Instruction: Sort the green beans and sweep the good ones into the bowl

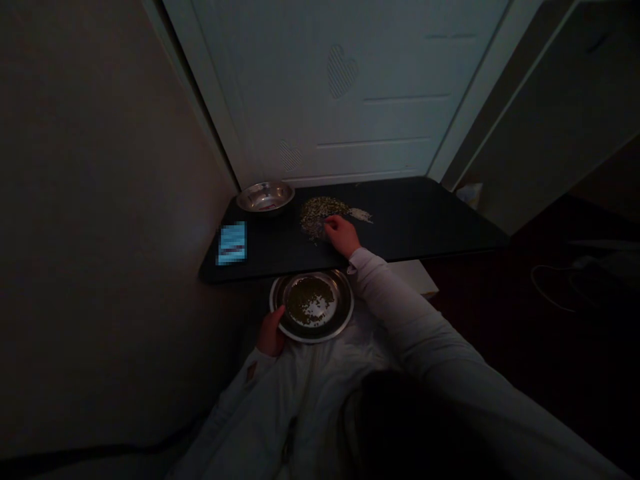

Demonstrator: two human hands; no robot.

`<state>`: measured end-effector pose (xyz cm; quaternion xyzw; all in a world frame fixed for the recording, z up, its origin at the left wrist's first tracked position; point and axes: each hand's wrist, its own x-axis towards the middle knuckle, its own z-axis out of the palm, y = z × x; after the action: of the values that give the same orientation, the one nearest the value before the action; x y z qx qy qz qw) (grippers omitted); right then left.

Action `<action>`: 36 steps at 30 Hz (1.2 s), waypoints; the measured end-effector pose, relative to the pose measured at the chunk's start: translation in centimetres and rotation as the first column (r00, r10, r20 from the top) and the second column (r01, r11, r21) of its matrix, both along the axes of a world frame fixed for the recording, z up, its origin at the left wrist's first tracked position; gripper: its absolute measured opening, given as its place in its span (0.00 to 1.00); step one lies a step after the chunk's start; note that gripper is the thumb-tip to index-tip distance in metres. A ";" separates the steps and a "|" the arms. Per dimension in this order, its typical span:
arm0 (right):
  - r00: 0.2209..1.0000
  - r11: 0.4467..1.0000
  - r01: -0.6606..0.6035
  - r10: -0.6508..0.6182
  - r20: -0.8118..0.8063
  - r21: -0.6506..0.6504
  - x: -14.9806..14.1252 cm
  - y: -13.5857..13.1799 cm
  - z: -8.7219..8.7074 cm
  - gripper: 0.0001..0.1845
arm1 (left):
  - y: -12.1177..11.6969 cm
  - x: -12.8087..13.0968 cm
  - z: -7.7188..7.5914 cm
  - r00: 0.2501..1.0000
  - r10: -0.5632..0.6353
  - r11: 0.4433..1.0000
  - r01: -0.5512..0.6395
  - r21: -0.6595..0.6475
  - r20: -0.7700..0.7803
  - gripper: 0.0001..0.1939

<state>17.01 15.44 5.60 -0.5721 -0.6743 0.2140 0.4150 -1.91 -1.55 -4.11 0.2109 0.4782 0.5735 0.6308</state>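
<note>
My left hand (271, 333) grips the left rim of a metal bowl (346, 308), held at my lap below the table's front edge. Small green beans (304, 303) cover part of the bowl's bottom. My right hand (341, 235) reaches over the table to the near right side of a pile of mixed green and pale grains (323, 208). Its fingers are pinched together at the pile. Whatever lies between them is too small and dark to make out. A small patch of pale grains (361, 215) touches the pile's right side.
A second metal bowl (266, 198) stands at the back left of the dark table (425, 220). In front of it lies a lit, blurred-out screen (232, 243). A white box (413, 277) sits below the table edge. Behind rises a white door (380, 120).
</note>
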 end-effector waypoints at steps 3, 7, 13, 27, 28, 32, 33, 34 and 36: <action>0.999 1.000 -0.007 0.007 0.034 -0.004 0.1 -0.1 0.0 0.14 | -0.1 -0.6 -0.3 0.998 0.043 0.999 -0.043 0.000 -0.035 0.09; 0.996 0.999 -0.044 0.045 0.074 -0.014 0.1 -0.3 0.0 0.14 | 0.0 -0.6 -0.2 0.995 0.080 0.997 -0.081 -0.012 -0.066 0.09; 0.997 0.997 -0.074 0.074 0.017 0.010 0.1 -0.5 0.1 0.14 | 0.2 0.3 0.9 0.992 0.115 0.993 -0.117 -0.024 -0.059 0.08; 0.968 0.981 -0.192 0.192 -0.160 0.014 0.4 -0.3 -0.4 0.13 | 0.4 1.0 0.8 0.994 0.109 0.993 -0.108 -0.054 0.021 0.10; 0.963 0.982 -0.191 0.189 -0.194 0.009 0.6 -0.3 -0.4 0.13 | 0.4 0.9 0.7 0.994 0.107 0.993 -0.105 -0.056 0.024 0.10; 0.946 0.984 -0.180 0.172 -0.276 -0.003 1.9 -0.3 -0.6 0.13 | 0.5 0.6 0.1 0.994 0.106 0.993 -0.104 -0.065 0.028 0.10; 0.947 0.985 -0.173 0.163 -0.277 -0.008 2.5 -0.4 -0.6 0.13 | 0.5 0.5 0.0 0.994 0.105 0.992 -0.103 -0.069 0.028 0.10; 0.950 0.987 -0.160 0.150 -0.275 -0.016 3.0 -0.5 -0.7 0.13 | 0.6 0.4 0.0 0.994 0.104 0.992 -0.101 -0.073 0.030 0.10; 0.957 0.991 -0.132 0.120 -0.263 -0.026 4.0 -0.8 -0.8 0.13 | 0.6 0.4 0.1 0.995 0.096 0.992 -0.092 -0.086 0.039 0.09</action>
<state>21.00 14.65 4.78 -0.5036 -0.6440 0.3282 0.4732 -1.54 -0.94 -4.01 0.1492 0.4975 0.5864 0.6216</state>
